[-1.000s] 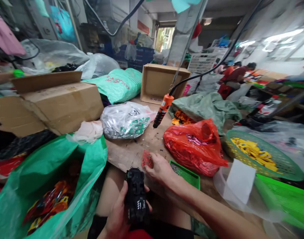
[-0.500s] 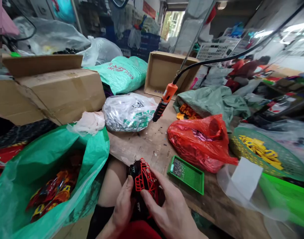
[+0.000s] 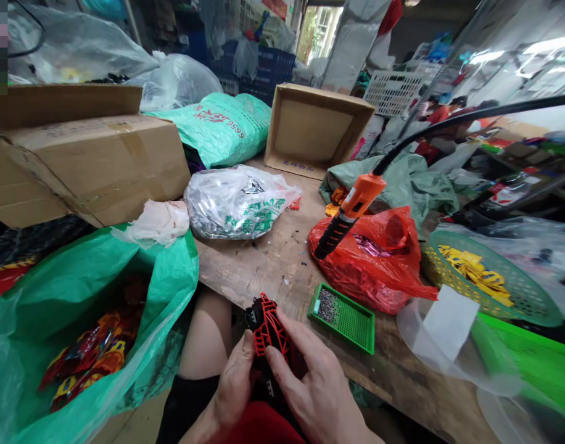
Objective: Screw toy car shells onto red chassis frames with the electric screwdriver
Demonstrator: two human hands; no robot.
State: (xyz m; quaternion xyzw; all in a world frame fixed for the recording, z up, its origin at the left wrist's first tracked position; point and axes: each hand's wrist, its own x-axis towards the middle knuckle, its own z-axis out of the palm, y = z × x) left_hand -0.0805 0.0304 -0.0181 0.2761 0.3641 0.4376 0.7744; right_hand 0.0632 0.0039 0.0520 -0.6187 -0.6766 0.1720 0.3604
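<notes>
Between my two hands is a black plastic toy part with a red lattice frame (image 3: pixel 266 330), held low over my lap near the table edge. My left hand (image 3: pixel 234 379) grips its left side, thumb pressed against the black end. On the right, my right hand (image 3: pixel 313 376) wraps round the red frame with the thumb on top. My fingers hide its underside. An orange and black electric screwdriver (image 3: pixel 350 216) hangs from a cable above the table, apart from both hands. Just right of my hands lies a green tray (image 3: pixel 350 324) with small screws (image 3: pixel 327 305).
A red plastic bag (image 3: pixel 379 271) sits behind the tray. Yellow parts fill a green basket (image 3: pixel 536 302) at the right. A white bag (image 3: pixel 236 206) and cardboard boxes (image 3: pixel 111 163) stand further back. To my left, an open green sack (image 3: pixel 176 265) holds red and orange parts.
The hanging screwdriver has swung right and nearer, now in front of the red bag. The view has shifted slightly. Both hands keep their hold on the toy part.
</notes>
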